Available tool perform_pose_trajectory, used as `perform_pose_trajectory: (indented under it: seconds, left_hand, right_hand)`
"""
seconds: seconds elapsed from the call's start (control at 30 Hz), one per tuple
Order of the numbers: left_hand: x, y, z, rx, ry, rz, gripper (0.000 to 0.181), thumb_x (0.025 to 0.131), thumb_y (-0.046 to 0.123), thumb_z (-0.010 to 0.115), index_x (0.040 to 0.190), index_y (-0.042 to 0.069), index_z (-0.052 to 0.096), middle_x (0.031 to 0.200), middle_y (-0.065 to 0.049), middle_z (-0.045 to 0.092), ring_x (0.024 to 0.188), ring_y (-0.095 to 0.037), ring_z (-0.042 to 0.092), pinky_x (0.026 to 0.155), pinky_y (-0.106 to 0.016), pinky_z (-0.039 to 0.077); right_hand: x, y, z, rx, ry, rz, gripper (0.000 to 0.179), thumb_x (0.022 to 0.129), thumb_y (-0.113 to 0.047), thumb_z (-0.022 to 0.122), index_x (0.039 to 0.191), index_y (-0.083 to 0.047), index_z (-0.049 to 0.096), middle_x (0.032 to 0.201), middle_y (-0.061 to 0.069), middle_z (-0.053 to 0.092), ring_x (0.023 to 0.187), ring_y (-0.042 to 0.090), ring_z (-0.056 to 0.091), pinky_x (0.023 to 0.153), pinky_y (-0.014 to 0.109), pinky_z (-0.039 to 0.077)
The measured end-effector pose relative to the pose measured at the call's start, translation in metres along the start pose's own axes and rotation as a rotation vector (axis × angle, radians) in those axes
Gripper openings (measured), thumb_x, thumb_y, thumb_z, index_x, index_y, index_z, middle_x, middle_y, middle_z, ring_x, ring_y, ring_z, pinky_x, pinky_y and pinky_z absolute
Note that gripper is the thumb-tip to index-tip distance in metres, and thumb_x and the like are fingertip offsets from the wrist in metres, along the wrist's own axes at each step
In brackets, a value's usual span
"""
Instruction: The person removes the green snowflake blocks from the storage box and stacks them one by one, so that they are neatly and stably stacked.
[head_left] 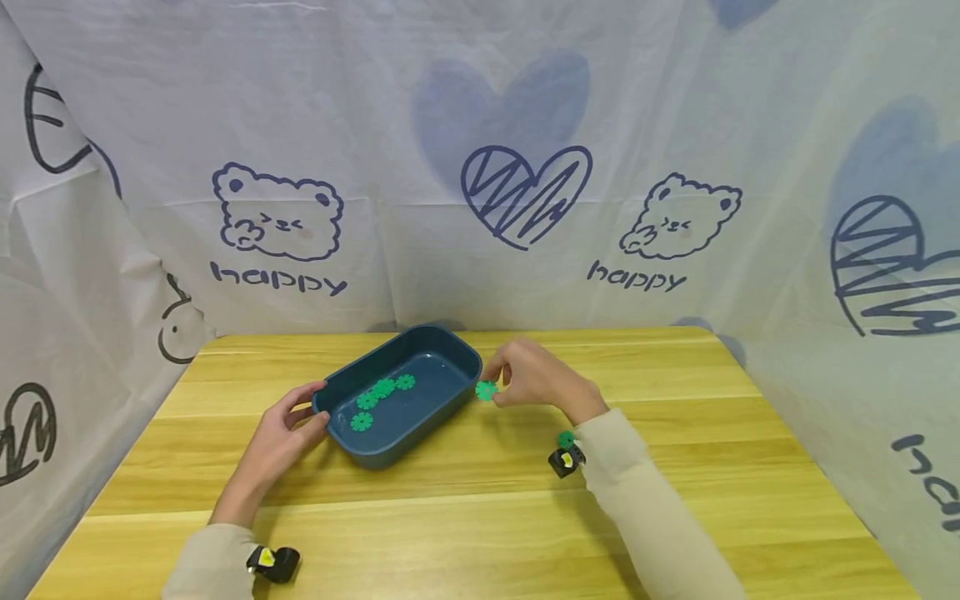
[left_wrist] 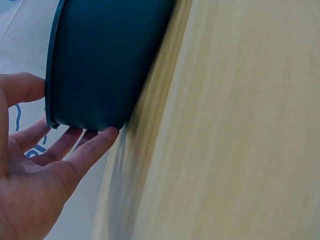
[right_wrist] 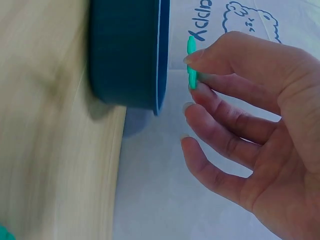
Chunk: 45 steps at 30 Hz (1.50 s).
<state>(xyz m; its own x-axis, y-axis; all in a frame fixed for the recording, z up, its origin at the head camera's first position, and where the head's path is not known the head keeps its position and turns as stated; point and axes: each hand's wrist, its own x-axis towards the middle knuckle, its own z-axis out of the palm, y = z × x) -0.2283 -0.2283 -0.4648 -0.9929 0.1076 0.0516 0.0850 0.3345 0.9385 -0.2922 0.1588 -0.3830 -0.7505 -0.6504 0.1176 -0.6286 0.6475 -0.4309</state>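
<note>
A dark blue rectangular bin (head_left: pixel 390 446) stands on the table, with several green snowflake discs (head_left: pixel 362 422) lying on its floor toward the left end. My left hand (head_left: pixel 281 442) holds the bin around its left end. In the left wrist view the thumb meets the rim and the other fingertips rest along the outer wall. Just outside the bin's right end, my right hand (head_left: pixel 528 375) pinches one green snowflake disc (right_wrist: pixel 192 62) between thumb and index finger. That disc appears edge-on in the right wrist view, its other fingers loosely bent below.
Another green snowflake disc (head_left: pixel 566 438) shows beside the black wrist camera (head_left: pixel 564 460) at my right sleeve. A second wrist camera (head_left: pixel 274 564) sits at the left cuff. Behind the wooden table (head_left: pixel 450 542) hangs a white printed curtain (head_left: pixel 405 108).
</note>
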Motion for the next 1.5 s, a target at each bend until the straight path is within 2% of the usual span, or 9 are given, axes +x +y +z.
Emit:
perform_pose_trajectory:
  seconds: [0.23, 0.4, 0.8, 1.03, 1.5]
  left_hand:
    - [0.000, -0.001, 0.000, -0.006, -0.003, -0.008, 0.059, 0.104, 0.014, 0.059, 0.158, 0.003, 0.036, 0.160, -0.026, 0.036, 0.141, -0.045, 0.046, 0.085, -0.009, 0.053]
    - [-0.001, 0.000, 0.000, -0.016, -0.003, -0.004, 0.059, 0.104, 0.012, 0.059, 0.158, 0.003, 0.036, 0.159, -0.026, 0.036, 0.141, -0.045, 0.046, 0.085, -0.010, 0.054]
    - [-0.001, 0.000, 0.000, 0.002, 0.000, 0.003, 0.058, 0.104, 0.013, 0.059, 0.157, 0.003, 0.037, 0.159, -0.026, 0.037, 0.140, -0.045, 0.046, 0.085, -0.009, 0.053]
    - [-0.001, 0.000, 0.000, 0.005, 0.003, 0.004, 0.058, 0.104, 0.014, 0.059, 0.157, 0.004, 0.038, 0.158, -0.025, 0.037, 0.140, -0.045, 0.047, 0.086, -0.009, 0.053]
    - [-0.001, 0.000, 0.000, 0.000, -0.001, -0.007, 0.059, 0.105, 0.013, 0.059, 0.158, 0.004, 0.036, 0.159, -0.025, 0.036, 0.141, -0.044, 0.046, 0.086, -0.009, 0.053]
  right_hand:
    - [-0.023, 0.009, -0.006, -0.003, 0.018, 0.058, 0.024, 0.077, -0.010, 0.083, 0.100, -0.008, 0.081, 0.101, 0.005, 0.079, 0.081, 0.020, 0.067, 0.071, 0.023, 0.055]
    - [-0.040, 0.017, -0.010, 0.034, 0.032, 0.121, 0.022, 0.078, -0.010, 0.084, 0.099, -0.007, 0.080, 0.100, 0.005, 0.077, 0.083, 0.023, 0.067, 0.071, 0.025, 0.056]
    - [-0.072, 0.037, -0.012, 0.030, 0.032, 0.202, 0.023, 0.078, -0.011, 0.083, 0.099, -0.006, 0.079, 0.095, 0.003, 0.077, 0.084, 0.023, 0.067, 0.071, 0.027, 0.056]
    - [-0.087, 0.049, -0.009, 0.027, 0.039, 0.194, 0.019, 0.078, -0.012, 0.085, 0.096, -0.007, 0.079, 0.093, 0.002, 0.077, 0.080, 0.020, 0.066, 0.068, 0.025, 0.054]
    - [-0.105, 0.062, 0.005, -0.007, 0.028, 0.297, 0.022, 0.074, -0.014, 0.086, 0.096, -0.013, 0.079, 0.091, -0.004, 0.075, 0.082, 0.019, 0.064, 0.068, 0.026, 0.050]
